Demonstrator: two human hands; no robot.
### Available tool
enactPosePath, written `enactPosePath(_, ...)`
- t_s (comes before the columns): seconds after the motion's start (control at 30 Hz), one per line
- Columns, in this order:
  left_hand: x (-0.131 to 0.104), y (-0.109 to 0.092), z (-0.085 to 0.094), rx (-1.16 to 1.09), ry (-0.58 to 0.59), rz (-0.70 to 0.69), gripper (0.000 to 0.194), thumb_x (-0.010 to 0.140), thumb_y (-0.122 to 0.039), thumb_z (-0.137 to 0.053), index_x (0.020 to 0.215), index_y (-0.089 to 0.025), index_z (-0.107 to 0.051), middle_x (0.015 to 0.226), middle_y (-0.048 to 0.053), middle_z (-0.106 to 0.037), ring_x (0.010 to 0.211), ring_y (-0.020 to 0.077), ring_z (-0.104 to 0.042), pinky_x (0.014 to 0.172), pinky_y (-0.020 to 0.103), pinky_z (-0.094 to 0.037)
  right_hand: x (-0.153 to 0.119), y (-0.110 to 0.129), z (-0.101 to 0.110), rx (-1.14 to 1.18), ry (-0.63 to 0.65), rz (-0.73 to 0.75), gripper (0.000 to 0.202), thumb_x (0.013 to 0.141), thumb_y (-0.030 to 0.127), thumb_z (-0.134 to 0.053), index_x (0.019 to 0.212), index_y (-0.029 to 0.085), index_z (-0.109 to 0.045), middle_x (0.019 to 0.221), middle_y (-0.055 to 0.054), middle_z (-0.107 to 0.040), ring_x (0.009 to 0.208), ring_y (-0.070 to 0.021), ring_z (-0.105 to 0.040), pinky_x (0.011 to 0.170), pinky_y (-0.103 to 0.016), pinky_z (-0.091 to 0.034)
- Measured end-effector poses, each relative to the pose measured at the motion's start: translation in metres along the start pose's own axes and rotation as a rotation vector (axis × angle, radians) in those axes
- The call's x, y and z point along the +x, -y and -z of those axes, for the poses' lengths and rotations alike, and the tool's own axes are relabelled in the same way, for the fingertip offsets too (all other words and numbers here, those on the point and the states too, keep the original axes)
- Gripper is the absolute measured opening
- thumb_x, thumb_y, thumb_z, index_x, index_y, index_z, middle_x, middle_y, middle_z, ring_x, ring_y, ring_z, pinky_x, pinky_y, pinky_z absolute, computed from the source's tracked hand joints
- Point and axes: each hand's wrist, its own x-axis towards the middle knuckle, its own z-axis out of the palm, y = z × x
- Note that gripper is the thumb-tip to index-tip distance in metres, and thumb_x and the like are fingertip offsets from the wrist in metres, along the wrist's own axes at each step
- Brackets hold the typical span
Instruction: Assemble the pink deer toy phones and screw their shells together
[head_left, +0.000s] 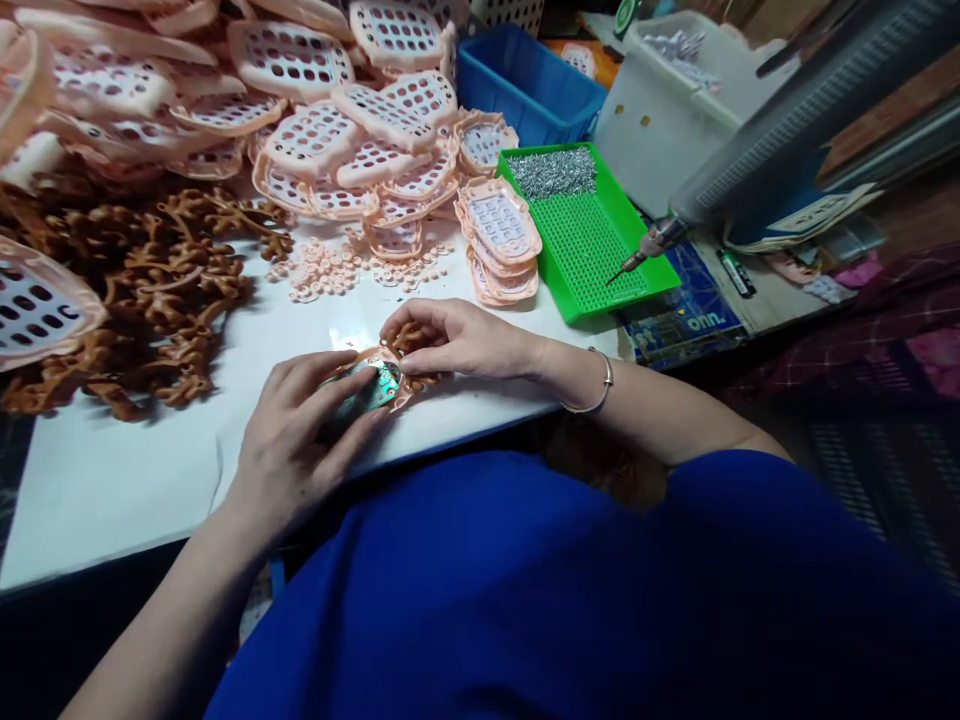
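Note:
Near the table's front edge, my left hand is curled over a green circuit board that lies in a pink plastic shell. My right hand is at the shell's right end, thumb and index finger pinched close together by a brown plastic part. Whatever sits between those fingertips is too small to tell. Part of the board is hidden under the left fingers.
Brown parts are heaped at left, pink shells with white grids behind. Small pink pieces lie mid-table. A green tray holds screws; a screwdriver hangs over it. Behind stand a blue bin and white bin.

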Motion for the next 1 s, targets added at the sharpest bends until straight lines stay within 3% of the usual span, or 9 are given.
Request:
enactPosePath(0.33, 0.002, 0.001, 0.001, 0.009, 0.01, -0.011, 0.027, 0.093, -0.027, -0.065, 0.119, -0.022, -0.063, 0.119, 0.015, -0.068, 0.106, 0.0295, -0.066, 0.088, 0.046, -0.056, -0.002, 0.004, -0.007, -0.105, -0.087, -0.014, 0.021, 0.078, 0.016, -0.065, 0.096, 0.014, -0.056, 0.082, 0.001, -0.062, 0.077, -0.0107, -0.057, 0.072, -0.024, -0.045)
enactPosePath(0.53, 0.001, 0.003, -0.003, -0.053, 0.011, 0.032, 0.026, 0.094, -0.032, -0.063, 0.119, -0.027, -0.065, 0.12, 0.013, -0.068, 0.109, 0.0298, -0.065, 0.09, 0.047, -0.056, -0.006, 0.017, -0.01, -0.483, -0.115, -0.002, 0.017, 0.08, 0.014, -0.064, 0.097, 0.014, -0.06, 0.081, 0.002, -0.06, 0.078, -0.011, -0.053, 0.076, -0.025, -0.039)
enactPosePath(0.7, 0.002, 0.004, -0.004, -0.068, 0.006, 0.055, 0.025, 0.092, -0.033, -0.065, 0.117, -0.031, -0.066, 0.119, 0.009, -0.07, 0.107, 0.0284, -0.066, 0.089, 0.048, -0.056, -0.003, 0.019, -0.007, -0.669, -0.091, -0.018, 0.021, 0.079, 0.017, -0.07, 0.1, 0.013, -0.065, 0.088, -0.001, -0.063, 0.081, -0.0135, -0.055, 0.077, -0.026, -0.039)
enactPosePath(0.83, 0.004, 0.003, -0.002, -0.063, 0.01, 0.009, 0.025, 0.094, -0.029, -0.063, 0.118, -0.028, -0.064, 0.118, 0.01, -0.069, 0.107, 0.0277, -0.066, 0.088, 0.047, -0.057, -0.002, 0.012, -0.002, -0.512, -0.131, 0.02, 0.013, 0.087, 0.019, -0.064, 0.097, 0.013, -0.07, 0.097, -0.005, -0.069, 0.092, -0.0143, -0.059, 0.086, -0.028, -0.044)
enactPosePath(1.0, 0.004, 0.004, -0.004, -0.063, -0.004, -0.027, 0.024, 0.094, -0.028, -0.063, 0.118, -0.026, -0.064, 0.117, 0.01, -0.069, 0.107, 0.0271, -0.066, 0.089, 0.046, -0.057, -0.003, 0.004, -0.001, -0.192, -0.187, -0.043, 0.011, 0.084, 0.015, -0.062, 0.093, 0.011, -0.069, 0.081, 0.0, -0.068, 0.074, -0.0091, -0.058, 0.073, -0.023, -0.047)
